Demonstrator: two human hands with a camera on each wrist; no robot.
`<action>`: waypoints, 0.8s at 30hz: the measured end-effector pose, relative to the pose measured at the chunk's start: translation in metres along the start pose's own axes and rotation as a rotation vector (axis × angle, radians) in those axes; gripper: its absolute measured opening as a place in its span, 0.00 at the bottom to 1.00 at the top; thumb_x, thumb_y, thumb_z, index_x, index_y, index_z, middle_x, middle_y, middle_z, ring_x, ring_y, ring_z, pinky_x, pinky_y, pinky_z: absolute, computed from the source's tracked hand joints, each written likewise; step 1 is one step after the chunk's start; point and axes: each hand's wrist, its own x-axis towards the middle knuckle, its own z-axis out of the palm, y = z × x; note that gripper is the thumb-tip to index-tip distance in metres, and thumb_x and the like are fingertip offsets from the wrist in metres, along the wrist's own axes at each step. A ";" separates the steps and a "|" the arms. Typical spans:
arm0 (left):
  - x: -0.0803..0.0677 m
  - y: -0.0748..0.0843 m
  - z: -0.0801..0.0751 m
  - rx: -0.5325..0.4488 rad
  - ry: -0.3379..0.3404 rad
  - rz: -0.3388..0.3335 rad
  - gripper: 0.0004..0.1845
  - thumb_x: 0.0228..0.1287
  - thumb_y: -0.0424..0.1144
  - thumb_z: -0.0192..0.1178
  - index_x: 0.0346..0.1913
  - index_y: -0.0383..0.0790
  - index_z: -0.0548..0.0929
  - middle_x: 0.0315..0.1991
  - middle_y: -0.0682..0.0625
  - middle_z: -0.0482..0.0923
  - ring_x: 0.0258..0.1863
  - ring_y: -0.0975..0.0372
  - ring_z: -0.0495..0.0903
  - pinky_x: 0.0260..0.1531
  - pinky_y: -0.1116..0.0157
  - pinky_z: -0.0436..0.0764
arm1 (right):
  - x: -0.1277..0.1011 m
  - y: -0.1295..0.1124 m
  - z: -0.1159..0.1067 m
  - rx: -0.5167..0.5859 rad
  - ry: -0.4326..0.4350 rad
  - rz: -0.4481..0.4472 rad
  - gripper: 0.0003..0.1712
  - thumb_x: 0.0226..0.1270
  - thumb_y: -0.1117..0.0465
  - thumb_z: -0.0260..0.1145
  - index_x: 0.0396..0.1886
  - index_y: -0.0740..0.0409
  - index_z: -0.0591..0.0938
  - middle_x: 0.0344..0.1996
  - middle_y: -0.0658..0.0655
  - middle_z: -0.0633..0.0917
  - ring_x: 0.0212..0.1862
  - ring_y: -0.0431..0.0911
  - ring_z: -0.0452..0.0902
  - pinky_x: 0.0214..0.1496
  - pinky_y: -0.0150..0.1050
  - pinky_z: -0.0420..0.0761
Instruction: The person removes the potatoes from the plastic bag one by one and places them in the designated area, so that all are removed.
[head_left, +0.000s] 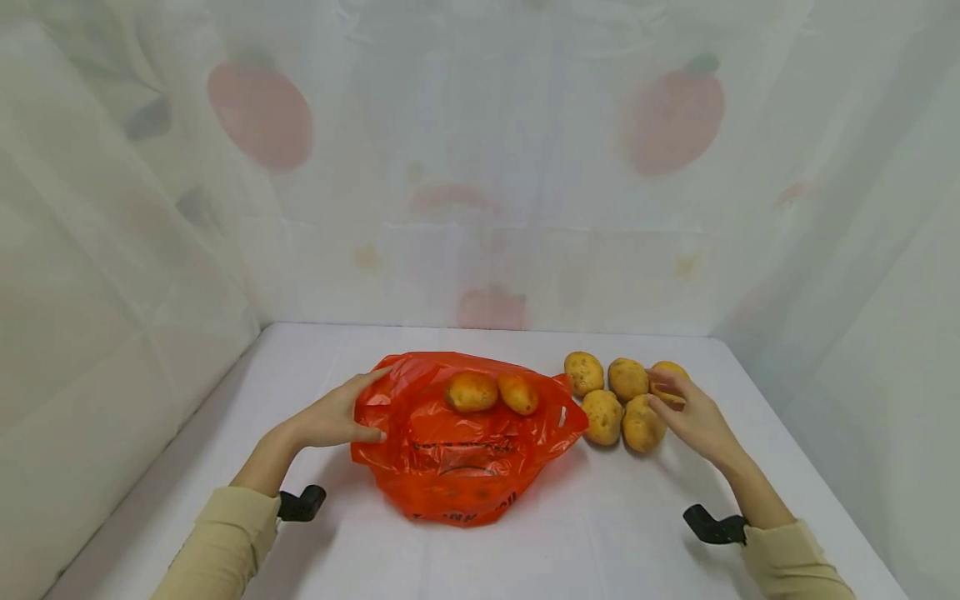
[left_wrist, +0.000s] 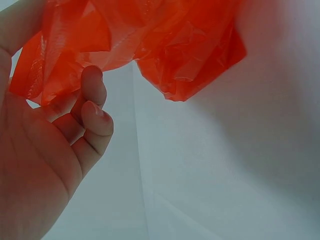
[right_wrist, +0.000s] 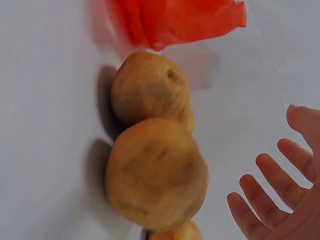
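Head view: two hands at an orange plastic bag [head_left: 457, 454] and a group of potatoes on a white table [head_left: 600, 533].
The left hand [head_left: 337, 414] grips the left edge of the bag, thumb below and fingers on top; in the left wrist view its fingers [left_wrist: 92, 107] curl against the orange film. Two potatoes [head_left: 491, 392] lie on top of the bag, side by side. Five more potatoes [head_left: 622, 400] lie in a cluster just right of the bag. The right hand [head_left: 693, 412] is at the right side of this cluster with fingers spread and relaxed, holding nothing; its fingertips are over the rightmost potato [head_left: 670, 374], but I cannot tell if they touch it.
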 end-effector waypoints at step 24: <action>0.002 0.004 -0.003 0.014 -0.003 0.018 0.50 0.46 0.46 0.70 0.71 0.49 0.53 0.63 0.45 0.60 0.58 0.51 0.64 0.50 0.51 0.75 | 0.016 -0.106 0.014 0.133 -0.129 -0.050 0.19 0.66 0.62 0.59 0.54 0.68 0.73 0.50 0.65 0.78 0.50 0.57 0.76 0.50 0.50 0.77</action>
